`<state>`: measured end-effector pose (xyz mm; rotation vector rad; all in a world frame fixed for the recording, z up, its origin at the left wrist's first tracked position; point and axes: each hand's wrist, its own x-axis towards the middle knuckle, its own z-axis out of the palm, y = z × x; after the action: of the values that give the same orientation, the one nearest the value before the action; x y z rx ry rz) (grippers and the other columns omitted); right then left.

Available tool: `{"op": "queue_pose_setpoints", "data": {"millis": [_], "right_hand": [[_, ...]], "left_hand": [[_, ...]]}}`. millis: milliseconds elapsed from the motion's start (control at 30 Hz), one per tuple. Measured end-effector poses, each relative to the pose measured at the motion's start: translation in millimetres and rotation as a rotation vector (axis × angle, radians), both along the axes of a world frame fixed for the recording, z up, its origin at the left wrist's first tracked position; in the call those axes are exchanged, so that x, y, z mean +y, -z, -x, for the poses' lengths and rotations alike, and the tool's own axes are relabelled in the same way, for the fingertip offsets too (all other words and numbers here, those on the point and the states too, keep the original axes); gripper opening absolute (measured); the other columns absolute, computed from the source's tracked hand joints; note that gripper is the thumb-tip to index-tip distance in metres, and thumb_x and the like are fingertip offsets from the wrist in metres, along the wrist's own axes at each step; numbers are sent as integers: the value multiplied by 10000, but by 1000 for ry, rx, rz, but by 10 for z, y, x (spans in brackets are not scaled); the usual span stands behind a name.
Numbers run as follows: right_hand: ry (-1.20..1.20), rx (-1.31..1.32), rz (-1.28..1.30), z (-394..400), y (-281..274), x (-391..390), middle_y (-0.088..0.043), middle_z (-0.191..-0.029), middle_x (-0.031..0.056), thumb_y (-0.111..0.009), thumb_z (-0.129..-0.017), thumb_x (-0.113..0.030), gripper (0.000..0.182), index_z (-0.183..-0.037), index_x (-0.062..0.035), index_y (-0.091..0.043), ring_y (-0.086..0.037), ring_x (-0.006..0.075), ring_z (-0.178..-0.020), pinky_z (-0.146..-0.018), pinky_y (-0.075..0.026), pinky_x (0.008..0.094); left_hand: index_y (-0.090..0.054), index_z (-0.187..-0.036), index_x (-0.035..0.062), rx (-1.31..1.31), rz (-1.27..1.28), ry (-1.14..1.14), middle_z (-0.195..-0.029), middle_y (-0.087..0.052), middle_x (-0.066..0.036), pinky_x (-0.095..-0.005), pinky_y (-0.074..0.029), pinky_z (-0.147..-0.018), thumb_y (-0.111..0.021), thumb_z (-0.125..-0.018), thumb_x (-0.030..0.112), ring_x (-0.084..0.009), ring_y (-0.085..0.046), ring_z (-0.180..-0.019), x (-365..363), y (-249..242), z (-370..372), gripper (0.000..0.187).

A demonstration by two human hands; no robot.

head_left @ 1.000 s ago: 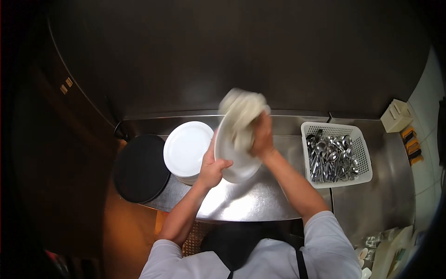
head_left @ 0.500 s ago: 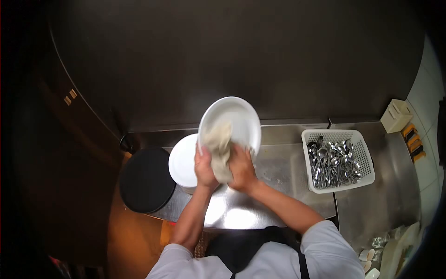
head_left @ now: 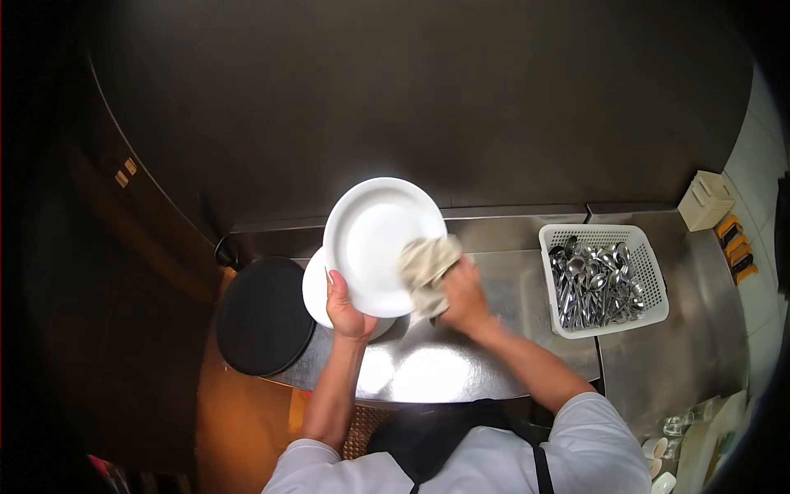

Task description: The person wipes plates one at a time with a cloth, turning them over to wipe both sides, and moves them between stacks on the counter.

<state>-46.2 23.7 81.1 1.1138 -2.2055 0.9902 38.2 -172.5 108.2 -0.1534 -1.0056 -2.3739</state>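
Observation:
A white plate (head_left: 374, 239) is held up over the steel counter, its inner face towards me. My left hand (head_left: 348, 311) grips its lower left rim, thumb on the front and the other fingers hidden behind. Bunched in my right hand (head_left: 467, 298) is a beige cloth (head_left: 428, 267), pressed against the plate's lower right rim. Behind and below the held plate, a stack of white plates (head_left: 315, 290) shows only in part.
A round black tray (head_left: 265, 317) lies left of the stack. On the steel counter (head_left: 514, 296), to the right, stands a white perforated basket (head_left: 568, 330) full of spoons and other cutlery (head_left: 594, 284). Cups (head_left: 655, 449) and glasses sit at the lower right.
The cloth has moved from the plate's lower left face to its right rim with my right hand. The plate has shifted left and turned to face me more squarely.

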Motion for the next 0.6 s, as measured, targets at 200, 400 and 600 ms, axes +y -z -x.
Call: {"op": "queue_pose_setpoints", "data": {"millis": [200,400,600], "right_hand": [[-489,-847,717,672,-338,342,-647,-1210,90,-694,-921,-293,435,-1266,-44,-600,-633,193,-1069,-965,-520,348],[-632,-1246,850,604,-567,261,-642,-1229,86,-651,-945,-352,441,-1263,-51,-601,-626,185,-1106,-965,-511,346],[-392,-771,459,57,-291,-277,-669,-1179,115,-696,-880,-254,430,-1244,-41,-609,-640,261,-1100,-969,-501,377]], "left_hand": [[-334,-1492,-4,-279,80,134,-1399,-540,-183,-454,-478,-1060,-489,-1053,294,-319,-575,-1247,-268,65,4,553],[-423,-1417,-36,-355,270,155,-1299,-600,-162,-386,-494,-1019,-602,-1004,178,-251,-608,-1165,-125,36,195,498],[-522,-1167,-11,-318,271,-161,-1044,-642,-75,-307,-525,-845,-577,-1030,287,-160,-626,-935,237,55,475,333]]}}
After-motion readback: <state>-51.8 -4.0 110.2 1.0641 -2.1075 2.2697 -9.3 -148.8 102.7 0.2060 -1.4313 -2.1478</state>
